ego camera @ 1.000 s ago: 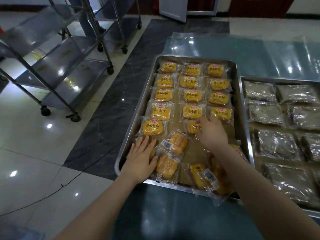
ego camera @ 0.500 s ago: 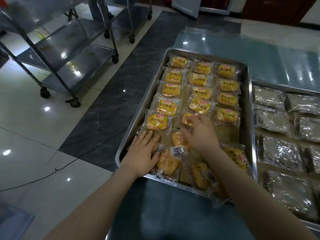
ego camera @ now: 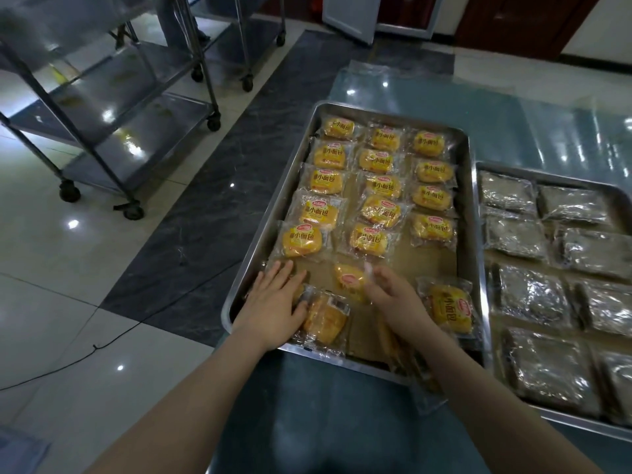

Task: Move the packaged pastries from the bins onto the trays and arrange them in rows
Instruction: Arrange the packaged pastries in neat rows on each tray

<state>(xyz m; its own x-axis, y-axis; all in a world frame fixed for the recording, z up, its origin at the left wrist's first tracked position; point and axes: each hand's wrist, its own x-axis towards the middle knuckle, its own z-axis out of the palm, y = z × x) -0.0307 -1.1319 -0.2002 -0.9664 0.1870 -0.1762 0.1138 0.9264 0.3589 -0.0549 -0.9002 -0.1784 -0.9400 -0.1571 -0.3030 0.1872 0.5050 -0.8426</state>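
Steel tray point(ego camera: 270, 230) sits on a dark glossy table point(ego camera: 513, 131), long side running near to far. Far part of tray holds yellow wrapped pastries point(ego camera: 383, 186) in three cols: left col 5 pcs, middle col 5 pcs, right col 4 pcs, labels up. Rows roughly straight; middle col slightly skewed.

Near part of tray is unsorted. One pastry point(ego camera: 349, 278) lies below the middle col, touching the fingertips of the right hand point(ego camera: 393, 299). Right fingers curled and pinching at the wrapper edge; motion blur, so firm grasp can't be confirmed. Another pastry point(ego camera: 451, 307) lies near right corner, tilted, label up, just beside right wrist. A third point(ego camera: 325, 319) lies label down at the near edge, just beside the left hand.

Left hand point(ego camera: 277, 302) lies flat, palm down, fingers spread and released, at near left corner, partly covering a wrapper. More wrapped pcs under the right forearm, overhanging the near rim; count can't be told.

Second tray point(ego camera: 547, 174) to the right, touching or nearly touching the first, filled w/ dark wrapped items point(ego camera: 533, 295) in rows.

Wheeled steel rack point(ego camera: 113, 107) stands on tiled floor, far left.
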